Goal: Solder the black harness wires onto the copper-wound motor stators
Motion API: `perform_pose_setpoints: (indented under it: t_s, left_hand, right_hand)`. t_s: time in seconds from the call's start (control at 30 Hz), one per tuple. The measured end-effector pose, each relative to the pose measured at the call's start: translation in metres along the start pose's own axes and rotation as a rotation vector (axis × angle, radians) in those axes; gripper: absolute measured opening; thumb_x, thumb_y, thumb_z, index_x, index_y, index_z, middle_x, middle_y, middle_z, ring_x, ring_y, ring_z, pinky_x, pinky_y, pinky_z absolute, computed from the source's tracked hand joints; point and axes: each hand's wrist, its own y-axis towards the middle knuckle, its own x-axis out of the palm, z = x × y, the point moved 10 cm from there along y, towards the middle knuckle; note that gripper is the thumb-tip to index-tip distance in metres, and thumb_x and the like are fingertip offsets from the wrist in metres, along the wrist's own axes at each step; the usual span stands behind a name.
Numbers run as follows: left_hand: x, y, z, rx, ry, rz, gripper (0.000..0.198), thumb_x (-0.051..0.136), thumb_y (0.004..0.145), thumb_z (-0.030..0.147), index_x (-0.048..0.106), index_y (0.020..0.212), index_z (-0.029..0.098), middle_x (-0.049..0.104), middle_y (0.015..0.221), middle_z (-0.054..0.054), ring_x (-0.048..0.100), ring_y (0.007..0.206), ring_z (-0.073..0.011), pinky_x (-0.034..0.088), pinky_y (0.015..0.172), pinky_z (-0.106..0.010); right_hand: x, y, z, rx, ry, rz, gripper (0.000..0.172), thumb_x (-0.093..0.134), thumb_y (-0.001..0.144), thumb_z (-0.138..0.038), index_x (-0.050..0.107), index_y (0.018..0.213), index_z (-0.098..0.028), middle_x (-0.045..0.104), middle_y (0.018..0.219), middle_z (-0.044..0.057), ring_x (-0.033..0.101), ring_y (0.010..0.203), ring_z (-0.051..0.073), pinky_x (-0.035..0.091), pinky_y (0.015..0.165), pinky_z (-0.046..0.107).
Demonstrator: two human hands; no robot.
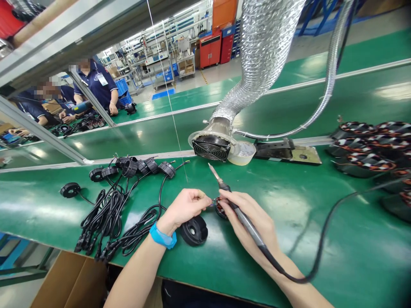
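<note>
My right hand [253, 220] is closed around a soldering iron [236, 205], whose metal tip points up and away toward the fan. Its black cord [324, 239] trails off to the right. My left hand [186, 205], with a blue wristband, is pinched on a small copper-wound stator [220, 206] held between both hands just above the green bench [289, 256]. A round black plastic housing [193, 230] lies on the bench just below my left hand.
A fume fan [210, 147] on a silver flexible duct [260, 55] stands behind the hands. Several black housings with cables [128, 201] lie at left, wound stators [372, 147] at right. Other people work at a far bench [93, 85]. A cardboard box [70, 282] sits below the edge.
</note>
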Motion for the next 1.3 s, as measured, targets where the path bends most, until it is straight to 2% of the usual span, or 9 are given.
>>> perform_pose_setpoints:
  t_s: [0.1,0.23,0.37,0.5,0.6,0.83,0.97,1.13,1.3]
  left_hand:
    - [0.001,-0.002,0.004,0.039,0.014,-0.008,0.041,0.067,0.079,0.054,0.057,0.072,0.014,0.044,0.056,0.006,0.033,0.048,-0.0054,0.022,0.047,-0.023]
    - [0.001,-0.005,0.008,0.05,0.026,-0.025,0.041,0.066,0.08,0.053,0.056,0.073,0.014,0.044,0.056,0.006,0.034,0.049,-0.0056,0.023,0.047,-0.023]
    - [0.002,-0.006,0.005,0.014,0.03,-0.062,0.039,0.074,0.074,0.047,0.061,0.084,0.012,0.049,0.057,0.006,0.041,0.05,-0.0065,0.028,0.049,-0.022]
    - [0.004,-0.004,-0.002,-0.017,0.063,-0.097,0.042,0.075,0.072,0.049,0.06,0.085,0.013,0.057,0.058,0.002,0.053,0.054,-0.0106,0.04,0.055,-0.023]
    - [0.01,-0.003,-0.005,-0.029,0.055,-0.139,0.044,0.075,0.071,0.052,0.06,0.085,0.013,0.06,0.06,0.0,0.056,0.055,-0.0114,0.043,0.057,-0.025]
    - [0.011,-0.003,-0.002,-0.03,0.034,-0.148,0.045,0.074,0.07,0.054,0.06,0.08,0.013,0.058,0.056,0.001,0.052,0.053,-0.0101,0.039,0.055,-0.024]
    - [0.009,-0.002,0.0,-0.018,0.032,-0.105,0.039,0.072,0.072,0.049,0.06,0.074,0.013,0.048,0.052,0.005,0.038,0.048,-0.0061,0.026,0.049,-0.023]
    - [0.002,0.001,-0.004,-0.049,0.007,-0.02,0.031,0.072,0.067,0.041,0.058,0.066,0.013,0.045,0.051,0.006,0.029,0.045,-0.0049,0.017,0.046,-0.025]
    - [0.007,0.002,-0.007,-0.087,-0.047,-0.063,0.037,0.075,0.063,0.046,0.06,0.067,0.013,0.049,0.055,0.004,0.03,0.045,-0.0042,0.015,0.047,-0.024]
  right_hand:
    - [0.016,0.002,0.0,-0.039,-0.038,-0.078,0.041,0.052,0.097,-0.013,0.054,0.135,-0.027,0.062,0.113,0.009,0.069,0.09,0.016,0.058,0.082,0.029]
    - [0.028,0.0,0.002,-0.069,-0.05,-0.14,0.045,0.047,0.098,-0.011,0.051,0.139,-0.027,0.059,0.115,0.008,0.068,0.095,0.015,0.056,0.083,0.025]
    - [0.025,-0.002,-0.001,-0.098,-0.052,-0.122,0.045,0.048,0.097,-0.009,0.05,0.137,-0.028,0.057,0.114,0.008,0.066,0.097,0.015,0.056,0.082,0.025]
    - [0.019,-0.003,-0.004,-0.087,-0.066,-0.099,0.042,0.051,0.096,-0.007,0.053,0.133,-0.026,0.058,0.109,0.008,0.066,0.093,0.014,0.055,0.082,0.025]
    - [0.014,-0.006,-0.005,-0.074,-0.083,-0.082,0.039,0.053,0.095,-0.007,0.054,0.13,-0.024,0.058,0.107,0.008,0.066,0.09,0.014,0.055,0.08,0.025]
    - [0.015,-0.018,0.0,-0.088,-0.108,-0.077,0.041,0.051,0.096,-0.009,0.055,0.133,-0.026,0.061,0.109,0.008,0.068,0.096,0.016,0.056,0.083,0.025]
    - [0.018,-0.023,-0.003,-0.136,-0.129,-0.087,0.046,0.048,0.095,-0.007,0.053,0.136,-0.029,0.062,0.115,0.008,0.067,0.105,0.019,0.055,0.088,0.027]
    - [0.003,-0.024,0.013,-0.018,-0.096,-0.08,0.046,0.059,0.092,-0.016,0.051,0.136,-0.029,0.06,0.121,0.009,0.064,0.108,0.022,0.054,0.094,0.035]
    - [-0.005,-0.027,0.037,0.084,-0.087,-0.117,0.046,0.061,0.092,-0.023,0.048,0.136,-0.028,0.058,0.128,0.01,0.061,0.115,0.025,0.052,0.098,0.041]
